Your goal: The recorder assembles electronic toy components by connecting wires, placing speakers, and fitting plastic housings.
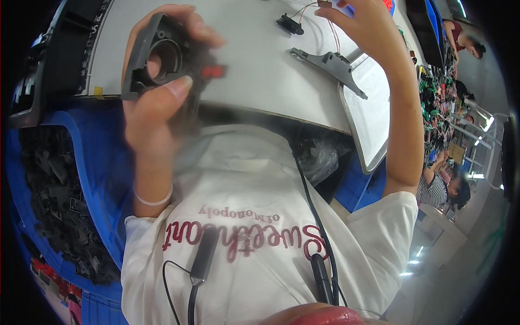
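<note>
My left hand (154, 111) is wrapped round a dark grey plastic housing (162, 46) with a round opening, held over the near left of the table. A fingertip shows through the opening. Beside the housing is a small red piece (212, 71), too blurred to say whether it is attached. Stretched toward the far edge, my right hand (360, 21) has its thumb apart from the finger that shows; the other fingertips are cut off by the picture's top edge. Near that thumb run thin wires (335, 38), a curved grey plastic part (333, 67) and a small black component (290, 24).
The white table (249, 70) lies before me, with a white tray (374, 130) at its right edge. To my left stands a blue bin (89, 179) full of dark plastic parts (59, 200). Co-workers (447, 184) sit at the right by a bench piled with coloured wiring (436, 103).
</note>
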`<state>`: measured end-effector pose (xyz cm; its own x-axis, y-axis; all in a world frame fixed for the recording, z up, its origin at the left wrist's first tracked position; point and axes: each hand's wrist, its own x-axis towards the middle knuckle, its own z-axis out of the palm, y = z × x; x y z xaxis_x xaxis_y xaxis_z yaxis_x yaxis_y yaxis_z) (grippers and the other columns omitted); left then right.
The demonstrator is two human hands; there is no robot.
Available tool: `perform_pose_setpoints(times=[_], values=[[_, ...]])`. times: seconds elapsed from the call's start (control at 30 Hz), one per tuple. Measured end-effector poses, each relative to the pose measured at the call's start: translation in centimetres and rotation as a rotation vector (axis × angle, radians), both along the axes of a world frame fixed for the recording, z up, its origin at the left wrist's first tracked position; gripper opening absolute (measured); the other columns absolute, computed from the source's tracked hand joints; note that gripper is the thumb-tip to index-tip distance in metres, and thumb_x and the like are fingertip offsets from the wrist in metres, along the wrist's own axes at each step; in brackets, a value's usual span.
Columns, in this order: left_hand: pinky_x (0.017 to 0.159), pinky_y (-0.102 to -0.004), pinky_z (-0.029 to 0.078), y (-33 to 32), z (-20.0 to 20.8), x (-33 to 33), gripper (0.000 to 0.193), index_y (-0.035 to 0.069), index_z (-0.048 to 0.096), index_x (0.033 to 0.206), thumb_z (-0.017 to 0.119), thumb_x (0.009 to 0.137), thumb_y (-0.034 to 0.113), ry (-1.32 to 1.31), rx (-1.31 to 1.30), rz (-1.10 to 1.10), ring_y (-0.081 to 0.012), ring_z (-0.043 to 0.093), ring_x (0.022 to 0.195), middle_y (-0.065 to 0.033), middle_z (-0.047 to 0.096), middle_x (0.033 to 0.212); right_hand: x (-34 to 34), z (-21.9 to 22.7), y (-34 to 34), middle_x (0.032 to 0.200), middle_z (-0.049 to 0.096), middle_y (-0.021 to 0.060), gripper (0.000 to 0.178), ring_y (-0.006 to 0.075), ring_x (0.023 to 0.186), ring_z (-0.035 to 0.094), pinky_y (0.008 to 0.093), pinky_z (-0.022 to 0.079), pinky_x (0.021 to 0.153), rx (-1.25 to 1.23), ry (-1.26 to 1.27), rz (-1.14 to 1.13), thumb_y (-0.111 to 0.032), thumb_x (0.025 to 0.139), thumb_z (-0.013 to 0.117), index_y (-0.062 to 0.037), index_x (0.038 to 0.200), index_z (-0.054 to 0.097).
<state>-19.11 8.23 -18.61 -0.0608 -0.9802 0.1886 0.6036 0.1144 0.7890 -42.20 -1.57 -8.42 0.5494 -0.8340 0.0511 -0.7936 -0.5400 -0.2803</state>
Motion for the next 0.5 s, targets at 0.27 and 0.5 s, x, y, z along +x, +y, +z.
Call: perform_pose_setpoints(times=[0.27, 0.5], values=[[0.105, -0.0462, 0.033, 0.3, -0.8, 0.9, 0.072, -0.005, 0.036, 0.130, 0.053, 0.065, 0.021, 0.051, -0.043, 0.041, -0.0312, 0.048, 0.109, -0.0158, 0.045, 0.111, -2.2, 1.3, -3.3, 0.088, 0.069, 0.0032, 0.014, 0.0074, 0.078, 0.061, 0.0233, 0.049, 0.071, 0.566, -0.089, -0.135, -0.006, 0.081, 0.071, -0.0025, 0.095, 0.070], [0.104, -0.0448, 0.034, 0.2, -0.6, 0.5, 0.072, -0.004, 0.037, 0.130, 0.053, 0.064, 0.021, 0.059, -0.048, 0.031, -0.0306, 0.048, 0.108, -0.0153, 0.045, 0.110, -3.5, -4.0, -7.1, 0.090, 0.068, 0.0121, 0.025, 0.0140, 0.070, 0.065, 0.0218, 0.053, 0.064, 0.964, -0.848, 0.465, 0.001, 0.073, 0.078, 0.0044, 0.095, 0.068]])
